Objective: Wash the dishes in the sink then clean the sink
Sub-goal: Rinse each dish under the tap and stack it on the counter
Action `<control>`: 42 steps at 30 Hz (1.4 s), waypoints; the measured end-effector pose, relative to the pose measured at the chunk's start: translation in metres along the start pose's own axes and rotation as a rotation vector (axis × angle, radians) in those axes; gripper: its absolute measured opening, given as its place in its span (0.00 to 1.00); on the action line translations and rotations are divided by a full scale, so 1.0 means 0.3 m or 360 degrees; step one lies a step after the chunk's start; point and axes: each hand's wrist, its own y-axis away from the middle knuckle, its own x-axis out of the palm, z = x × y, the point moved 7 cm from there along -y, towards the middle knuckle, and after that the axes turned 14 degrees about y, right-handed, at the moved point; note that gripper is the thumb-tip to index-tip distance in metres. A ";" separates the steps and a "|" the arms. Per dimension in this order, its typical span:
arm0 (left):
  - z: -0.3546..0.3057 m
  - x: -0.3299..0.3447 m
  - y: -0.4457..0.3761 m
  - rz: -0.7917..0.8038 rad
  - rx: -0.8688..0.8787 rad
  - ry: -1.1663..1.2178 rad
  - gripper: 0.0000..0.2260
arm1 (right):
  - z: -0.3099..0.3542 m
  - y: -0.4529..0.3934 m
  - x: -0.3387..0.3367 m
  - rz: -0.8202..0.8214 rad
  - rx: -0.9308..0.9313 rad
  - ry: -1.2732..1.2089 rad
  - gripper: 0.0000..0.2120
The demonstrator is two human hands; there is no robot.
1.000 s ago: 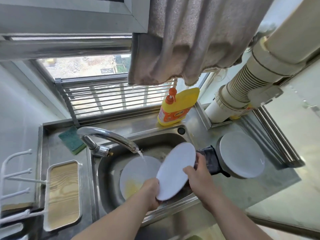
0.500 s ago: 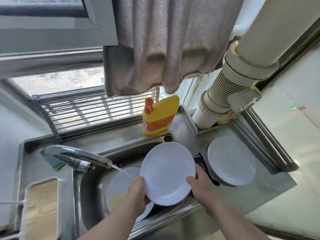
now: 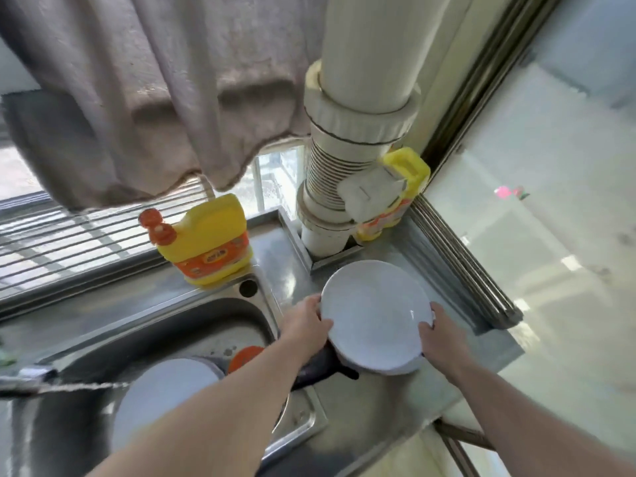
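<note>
White plate [image 3: 375, 313] held in both hands' [image 3: 306, 321] grip; detergent bottle [image 3: 210, 241] label unreadable.

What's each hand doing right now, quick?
Left hand: gripping the left rim of the white plate.
Right hand: gripping the same plate's right rim.
</note>
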 end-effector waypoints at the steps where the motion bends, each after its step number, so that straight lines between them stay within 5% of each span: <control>1: -0.013 0.026 -0.017 -0.0002 0.0014 -0.0087 0.22 | -0.008 -0.018 -0.010 0.0014 0.0007 0.0068 0.19; 7: -0.018 0.132 -0.075 0.0048 0.0066 -0.0265 0.18 | -0.065 -0.078 -0.013 0.0031 0.0015 0.0382 0.13; 13: -0.037 0.067 -0.028 -0.0010 0.0288 -0.0155 0.08 | -0.021 -0.051 -0.029 -0.0009 -0.0020 0.0450 0.22; 15: -0.021 -0.025 0.012 -0.0082 0.0308 0.0056 0.13 | 0.090 0.002 -0.013 -0.0101 -0.0209 0.0365 0.24; 18: 0.123 -0.191 0.083 -0.0172 0.0142 0.0255 0.04 | 0.346 0.145 0.119 -0.0110 -0.0740 0.0221 0.17; 23: 0.672 -0.457 0.278 -0.0203 -0.0466 -0.0008 0.10 | 0.676 0.399 0.548 0.0237 -0.1217 0.0112 0.11; 26: 0.947 -0.642 0.368 -0.0554 -0.0722 0.0016 0.05 | 0.755 0.441 0.826 0.0586 -0.1092 0.0282 0.15; 28: 1.065 -0.729 0.379 -0.0701 -0.0835 -0.0082 0.21 | 0.754 0.433 0.973 0.0765 -0.0909 0.0463 0.20; 30: 1.155 -0.744 0.363 -0.0635 -0.0924 0.0049 0.27 | 0.734 0.415 1.068 0.0840 -0.0755 0.0562 0.23; 42: 1.163 -0.728 0.394 -0.0748 -0.0904 0.0518 0.23 | 0.723 0.522 1.102 0.0622 -0.0401 0.0227 0.23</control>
